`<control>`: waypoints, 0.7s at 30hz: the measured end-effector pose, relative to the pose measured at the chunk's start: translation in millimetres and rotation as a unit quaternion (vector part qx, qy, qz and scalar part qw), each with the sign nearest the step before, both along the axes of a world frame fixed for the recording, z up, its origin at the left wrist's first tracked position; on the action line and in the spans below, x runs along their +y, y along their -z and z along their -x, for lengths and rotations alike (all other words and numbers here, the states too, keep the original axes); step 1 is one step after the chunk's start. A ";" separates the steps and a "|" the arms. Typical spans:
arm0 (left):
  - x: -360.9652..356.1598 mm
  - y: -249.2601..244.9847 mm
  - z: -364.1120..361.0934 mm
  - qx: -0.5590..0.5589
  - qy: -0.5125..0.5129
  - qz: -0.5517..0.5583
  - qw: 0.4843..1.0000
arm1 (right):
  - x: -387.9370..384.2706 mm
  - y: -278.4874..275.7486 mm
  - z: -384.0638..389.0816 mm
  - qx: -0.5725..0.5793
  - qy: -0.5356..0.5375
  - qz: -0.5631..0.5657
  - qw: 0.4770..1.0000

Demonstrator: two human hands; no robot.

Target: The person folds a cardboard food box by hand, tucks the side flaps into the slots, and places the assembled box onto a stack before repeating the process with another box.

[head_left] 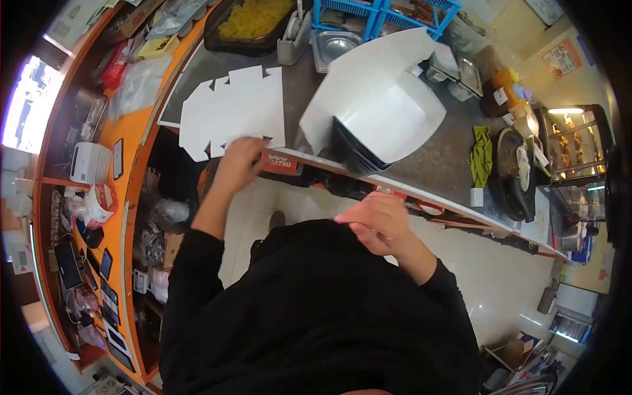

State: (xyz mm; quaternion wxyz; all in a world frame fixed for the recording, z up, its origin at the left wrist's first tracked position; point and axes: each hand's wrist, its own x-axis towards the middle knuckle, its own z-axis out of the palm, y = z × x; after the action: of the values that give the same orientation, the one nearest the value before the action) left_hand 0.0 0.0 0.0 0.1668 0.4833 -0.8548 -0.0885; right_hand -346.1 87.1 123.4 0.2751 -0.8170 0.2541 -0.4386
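A flat white cardboard sheet [238, 108] with notched edges lies on the dark counter [431, 161], its lower edge at the counter's front. My left hand [242, 163] is at that lower edge, fingers bent together; whether it grips the card is hidden. To the right stands a white folded box [401, 108] with its flap raised, on or against dark stacked trays [355, 150]. My right hand [378, 222] is in front of the counter, away from the box, with its fingers drawn together and nothing visible in them.
Blue baskets [375, 18], a metal pan [337, 46] and a black tray of yellow food [253, 23] line the counter's back. A green cloth [481, 157] and dark pan [510, 174] lie right. An orange shelf [135, 151] stands left.
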 end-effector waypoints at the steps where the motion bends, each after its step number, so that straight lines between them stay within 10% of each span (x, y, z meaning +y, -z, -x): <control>1: -4.7 0.8 -14.9 0.008 -0.004 0.002 1.000 | 6.6 4.7 -6.8 0.005 -0.016 -0.034 0.999; 12: -93.5 18.0 -84.0 0.113 -0.072 -0.347 0.928 | 6.0 12.1 -96.6 0.017 0.009 -0.088 0.996; 18: -107.9 35.0 -94.3 0.172 -0.089 -0.202 0.960 | 7.4 14.7 -139.1 0.002 0.028 -0.113 0.993; 21: -106.3 34.5 -92.1 0.421 -0.184 -0.153 0.875 | 1.7 15.6 -157.9 -0.011 0.078 -0.096 0.992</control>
State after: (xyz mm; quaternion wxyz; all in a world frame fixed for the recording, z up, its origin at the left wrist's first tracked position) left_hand 92.1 -106.3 -34.5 0.4483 0.5680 -0.5752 -0.3815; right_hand -188.2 88.9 107.7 0.3200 -0.7598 0.3548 -0.4410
